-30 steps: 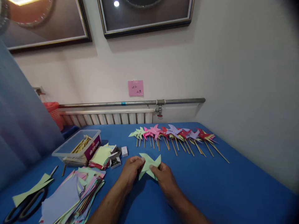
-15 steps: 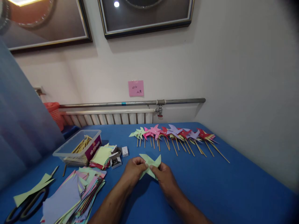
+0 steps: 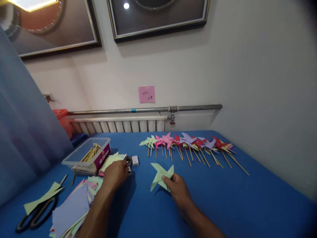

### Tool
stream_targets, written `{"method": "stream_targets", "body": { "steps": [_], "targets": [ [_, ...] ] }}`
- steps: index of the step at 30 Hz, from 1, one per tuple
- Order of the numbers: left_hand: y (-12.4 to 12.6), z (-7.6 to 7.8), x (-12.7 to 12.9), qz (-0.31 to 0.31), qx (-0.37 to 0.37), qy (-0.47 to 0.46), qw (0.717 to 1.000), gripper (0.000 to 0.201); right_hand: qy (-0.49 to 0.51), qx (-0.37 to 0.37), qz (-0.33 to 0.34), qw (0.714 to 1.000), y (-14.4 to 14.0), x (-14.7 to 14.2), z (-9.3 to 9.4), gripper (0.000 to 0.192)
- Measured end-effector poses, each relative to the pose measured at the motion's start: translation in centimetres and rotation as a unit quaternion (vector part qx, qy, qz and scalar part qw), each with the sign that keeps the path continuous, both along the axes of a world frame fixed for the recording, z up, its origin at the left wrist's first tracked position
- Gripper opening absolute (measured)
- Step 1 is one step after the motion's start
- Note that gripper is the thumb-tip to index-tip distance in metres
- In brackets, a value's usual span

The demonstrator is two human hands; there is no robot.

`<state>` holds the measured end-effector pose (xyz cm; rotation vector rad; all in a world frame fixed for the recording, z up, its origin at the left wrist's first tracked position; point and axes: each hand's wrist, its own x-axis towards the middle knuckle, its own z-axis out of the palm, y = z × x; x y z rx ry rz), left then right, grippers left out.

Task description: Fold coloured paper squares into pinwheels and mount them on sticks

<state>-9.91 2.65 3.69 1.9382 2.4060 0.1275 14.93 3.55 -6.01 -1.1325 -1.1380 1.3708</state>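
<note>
My right hand (image 3: 177, 188) pinches the centre of a light green paper pinwheel head (image 3: 160, 174) lying on the blue table (image 3: 223, 198). My left hand (image 3: 116, 174) is off to the left, resting over the small open box of pins (image 3: 129, 162) beside a stack of yellow-green paper (image 3: 110, 162); whether it holds anything is hidden by its back. A row of finished pinwheels on wooden sticks (image 3: 188, 145), green, pink, red and purple, lies beyond the hands.
A clear plastic tub of wooden sticks (image 3: 86, 153) stands at the left. Cut coloured paper squares (image 3: 71, 208) are piled near the front left, with black scissors (image 3: 34, 216) on a green strip. A small white box (image 3: 135, 160) lies nearby. Radiator and pipe (image 3: 143, 109) run along the wall.
My left hand has let go of the green pinwheel head and moved left to the pin box. My right hand stays holding the paper. The view shifted slightly.
</note>
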Motion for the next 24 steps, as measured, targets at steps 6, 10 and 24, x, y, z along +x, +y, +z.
{"method": "stream_targets", "body": {
  "steps": [6, 10, 24],
  "targets": [
    [0.3, -0.6, -0.3, -0.003, -0.037, 0.042, 0.998, 0.035, 0.006, 0.003, 0.005, 1.0, 0.1, 0.0, -0.3, 0.044],
    [0.5, -0.9, -0.7, 0.019, -0.06, 0.045, 0.997, 0.031, -0.009, 0.008, 0.004, 1.0, 0.2, 0.0, -0.6, 0.046],
    [0.9, -1.7, -0.3, 0.026, -0.056, 0.044, 0.997, 0.032, 0.004, 0.008, 0.007, 1.0, -0.1, 0.0, -0.4, 0.045]
  ]
}}
